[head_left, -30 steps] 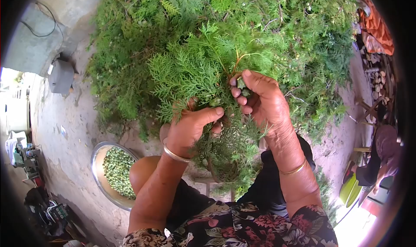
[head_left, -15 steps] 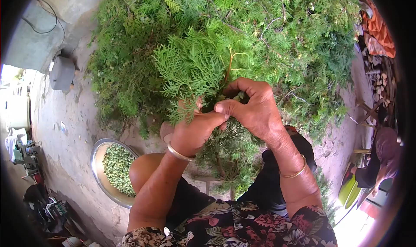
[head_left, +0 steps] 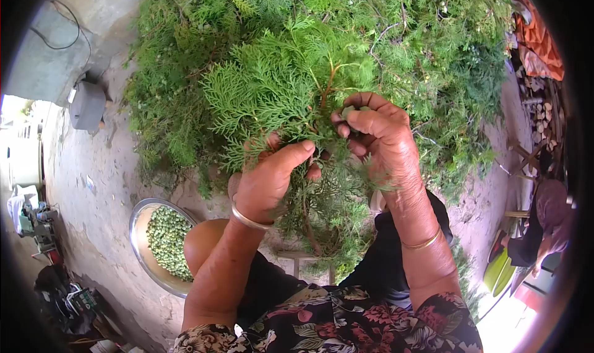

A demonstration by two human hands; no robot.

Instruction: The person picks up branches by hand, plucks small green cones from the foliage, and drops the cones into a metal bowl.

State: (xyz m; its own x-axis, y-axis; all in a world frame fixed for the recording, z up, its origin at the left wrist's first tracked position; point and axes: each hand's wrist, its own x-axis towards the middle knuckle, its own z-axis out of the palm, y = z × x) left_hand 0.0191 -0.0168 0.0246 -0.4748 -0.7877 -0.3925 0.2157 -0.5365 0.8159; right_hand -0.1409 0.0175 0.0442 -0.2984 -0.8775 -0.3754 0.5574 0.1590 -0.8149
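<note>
My left hand [head_left: 272, 170] is closed round the stem of a leafy arborvitae branch [head_left: 272, 99], whose flat green sprays fan out above it. To the right, my right hand [head_left: 387, 130] pinches small pale green cones [head_left: 348, 112] between thumb and fingers. It is apart from my left hand and close beside the branch's reddish-brown stem. More of the sprays [head_left: 322, 204] hang below, between my forearms. Left of my knee stands a metal bowl [head_left: 138, 246] holding many loose green cones [head_left: 168, 241].
A large heap of cut green branches [head_left: 179, 99] fills the ground ahead. At far right another person [head_left: 550, 220] sits near stacked firewood [head_left: 544, 121] and an orange cloth [head_left: 539, 43]. A grey box [head_left: 88, 105] stands at left, and a wooden stool edge [head_left: 296, 256] shows below.
My right hand has moved up and right, away from my left hand, with green cones now visible in its fingers. My left hand has shifted slightly, still on the branch.
</note>
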